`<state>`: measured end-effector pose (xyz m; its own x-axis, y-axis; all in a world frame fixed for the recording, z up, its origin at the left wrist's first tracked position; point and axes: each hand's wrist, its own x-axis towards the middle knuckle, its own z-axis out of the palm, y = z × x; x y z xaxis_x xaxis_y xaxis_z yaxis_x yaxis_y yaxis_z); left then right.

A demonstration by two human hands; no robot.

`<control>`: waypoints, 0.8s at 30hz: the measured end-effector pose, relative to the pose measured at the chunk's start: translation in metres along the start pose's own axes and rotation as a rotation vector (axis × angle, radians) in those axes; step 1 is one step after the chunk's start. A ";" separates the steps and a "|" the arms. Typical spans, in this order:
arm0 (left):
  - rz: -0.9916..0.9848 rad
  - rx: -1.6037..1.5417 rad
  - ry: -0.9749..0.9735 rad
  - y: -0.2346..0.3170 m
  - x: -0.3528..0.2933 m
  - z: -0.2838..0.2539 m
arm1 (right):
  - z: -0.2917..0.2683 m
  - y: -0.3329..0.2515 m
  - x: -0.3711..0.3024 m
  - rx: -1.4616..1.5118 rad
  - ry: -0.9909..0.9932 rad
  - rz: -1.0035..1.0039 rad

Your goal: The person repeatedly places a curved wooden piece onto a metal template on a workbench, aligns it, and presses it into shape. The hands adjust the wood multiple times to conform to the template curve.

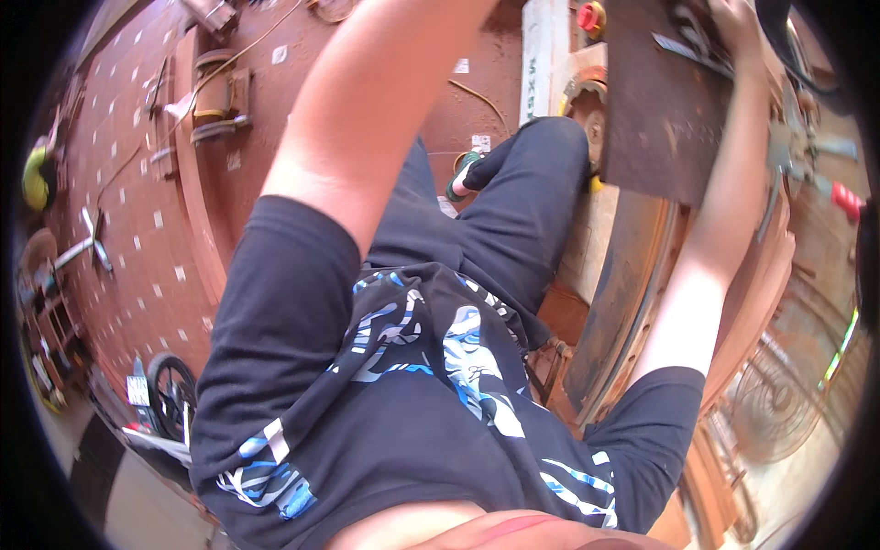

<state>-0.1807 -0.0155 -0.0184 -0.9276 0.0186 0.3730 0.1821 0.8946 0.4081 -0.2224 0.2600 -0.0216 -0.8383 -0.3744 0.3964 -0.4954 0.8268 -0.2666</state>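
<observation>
My left forearm (pixel 385 119) reaches up and leaves the picture at the top, so the left hand is out of sight. At the upper right, my right hand (pixel 736 26) is at the far end of a dark flat board (pixel 665 119). That hand is partly cut off by the top edge and its fingers are unclear. Near it on the board lies a metal tool (pixel 697 50) with a light, flat strip; its kind cannot be made out. Beside the board's left edge shows a toothed round disc (pixel 589 105).
A red knob (pixel 591 18) sits by a white beam (pixel 534 69). Long wooden pieces (pixel 623 284) lie along my right side, with a round wire fan (pixel 775 403) beyond. A dark wheel (pixel 171 396) and a grey-white stand (pixel 89 243) are at left on the reddish floor (pixel 137 257).
</observation>
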 end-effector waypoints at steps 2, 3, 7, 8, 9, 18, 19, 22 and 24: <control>0.029 -0.005 0.011 0.004 0.003 0.004 | 0.010 0.007 0.014 -0.039 0.032 -0.037; 0.030 0.000 0.016 0.003 0.005 0.006 | 0.016 0.011 0.022 -0.053 0.039 -0.045; 0.044 0.024 0.065 -0.007 0.015 0.009 | 0.024 0.020 0.041 -0.086 0.071 -0.084; 0.051 0.029 0.077 -0.008 0.018 0.009 | 0.022 0.022 0.041 -0.090 0.078 -0.090; 0.059 0.037 0.087 -0.009 0.021 0.011 | 0.021 0.023 0.040 -0.092 0.083 -0.095; 0.111 0.079 0.201 -0.029 0.036 0.016 | 0.013 0.015 0.025 -0.019 0.134 -0.097; 0.096 0.059 0.217 -0.029 0.035 0.018 | 0.011 0.013 0.020 -0.016 0.139 -0.087; -0.039 0.086 0.029 -0.022 0.029 0.009 | 0.007 0.006 0.014 0.019 0.156 -0.089; -0.031 0.040 0.101 -0.015 0.017 0.007 | 0.004 0.003 0.006 0.027 0.154 -0.076</control>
<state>-0.2019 -0.0256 -0.0237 -0.8948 -0.0522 0.4434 0.1391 0.9111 0.3879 -0.2296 0.2588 -0.0240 -0.7540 -0.3652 0.5460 -0.5641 0.7858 -0.2535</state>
